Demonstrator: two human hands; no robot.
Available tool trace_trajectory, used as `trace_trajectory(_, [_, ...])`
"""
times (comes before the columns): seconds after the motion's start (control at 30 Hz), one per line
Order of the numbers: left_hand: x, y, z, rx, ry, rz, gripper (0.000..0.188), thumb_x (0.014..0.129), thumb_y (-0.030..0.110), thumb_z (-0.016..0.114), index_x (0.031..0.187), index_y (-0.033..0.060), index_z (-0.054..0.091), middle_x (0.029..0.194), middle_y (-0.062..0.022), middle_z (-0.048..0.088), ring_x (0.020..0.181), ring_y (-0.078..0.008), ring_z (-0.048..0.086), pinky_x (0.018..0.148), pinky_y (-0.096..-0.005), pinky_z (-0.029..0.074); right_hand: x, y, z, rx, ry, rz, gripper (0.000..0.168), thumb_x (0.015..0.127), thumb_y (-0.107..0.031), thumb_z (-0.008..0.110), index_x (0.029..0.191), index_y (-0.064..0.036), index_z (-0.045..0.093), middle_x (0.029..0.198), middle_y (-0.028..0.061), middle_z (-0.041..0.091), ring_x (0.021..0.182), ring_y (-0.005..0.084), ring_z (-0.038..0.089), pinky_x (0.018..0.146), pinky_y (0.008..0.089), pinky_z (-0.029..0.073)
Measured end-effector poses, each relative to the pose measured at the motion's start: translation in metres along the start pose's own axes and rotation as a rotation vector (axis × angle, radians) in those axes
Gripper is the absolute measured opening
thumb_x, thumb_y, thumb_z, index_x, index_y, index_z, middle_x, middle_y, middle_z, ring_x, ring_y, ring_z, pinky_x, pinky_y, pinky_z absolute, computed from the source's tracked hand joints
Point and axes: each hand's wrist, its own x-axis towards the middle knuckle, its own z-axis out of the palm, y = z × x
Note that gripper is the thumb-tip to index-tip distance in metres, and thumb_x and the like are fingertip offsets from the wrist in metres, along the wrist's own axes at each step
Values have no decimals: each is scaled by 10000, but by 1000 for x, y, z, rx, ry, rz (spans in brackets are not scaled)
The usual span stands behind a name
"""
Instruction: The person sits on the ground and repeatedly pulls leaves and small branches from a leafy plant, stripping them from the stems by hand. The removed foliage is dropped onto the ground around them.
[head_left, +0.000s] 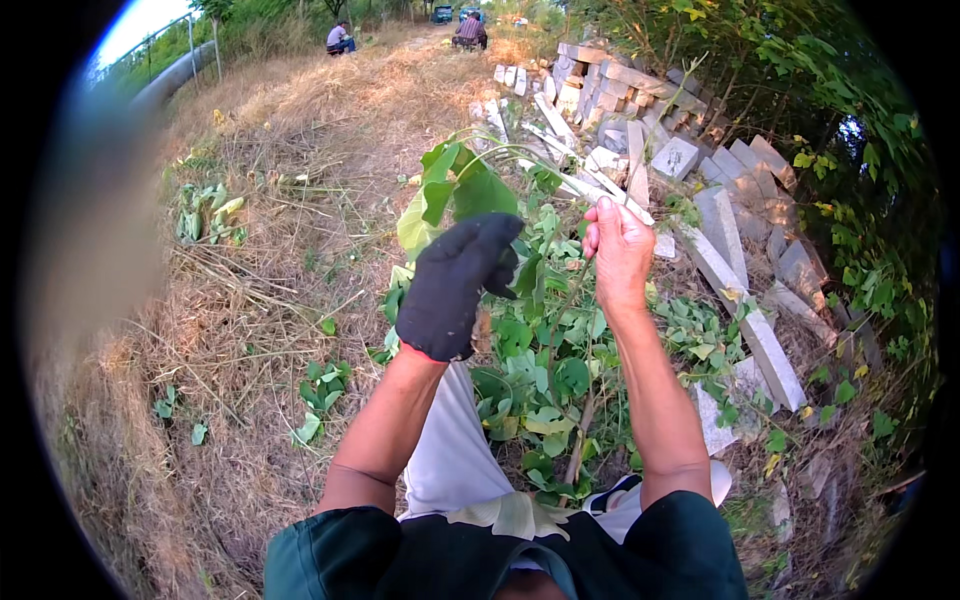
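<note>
My right hand (619, 251) is bare and pinches a thin green vine stem between thumb and fingers. The stem arcs up and to the left, where broad green leaves (480, 191) droop from it. My left hand (461, 289) wears a black glove with a red cuff edge. Its fingers are curled just below those leaves; whether it grips anything is hidden by the glove. Below and between my hands lies a heap of leafy vine (555, 375), with a thicker brown stem (581, 442) near my foot. A large pale leaf (514, 516) rests against my dark shirt.
Concrete posts (742, 315) and a stack of blocks (622, 90) lie along the right, beside dense shrubs (832, 97). Dry cut grass (247, 315) spreads leftward with small leaf piles (206, 214). Far off, a person (340, 39) and another person (470, 31) sit low.
</note>
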Motion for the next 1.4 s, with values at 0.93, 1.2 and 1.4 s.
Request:
trace_trajectory(0.93, [60, 14, -56, 721, -28, 26, 339, 830, 227, 701, 1083, 6, 653, 919, -42, 687, 797, -79, 583, 719, -245, 472, -18, -12, 13, -55, -135, -79, 291, 958, -221, 510, 770, -9, 572, 550, -14, 481, 478, 46, 437, 437, 211, 358])
trace_trajectory(1.2, [57, 6, -60, 566, 34, 118, 334, 807, 172, 729, 1081, 1, 644, 918, -31, 654, 801, -79, 570, 694, -246, 470, -16, -8, 9, -84, -159, -76, 289, 954, -221, 517, 772, -5, 575, 548, -11, 488, 483, 50, 442, 443, 211, 357])
trace_trajectory(1.4, [60, 1, -74, 486, -8, -54, 180, 786, 121, 736, 922, 16, 681, 805, -3, 651, 731, -74, 561, 677, -238, 456, -21, -8, 18, -69, -202, -68, 289, 954, -220, 519, 767, -6, 573, 542, -10, 486, 481, 49, 441, 443, 216, 356])
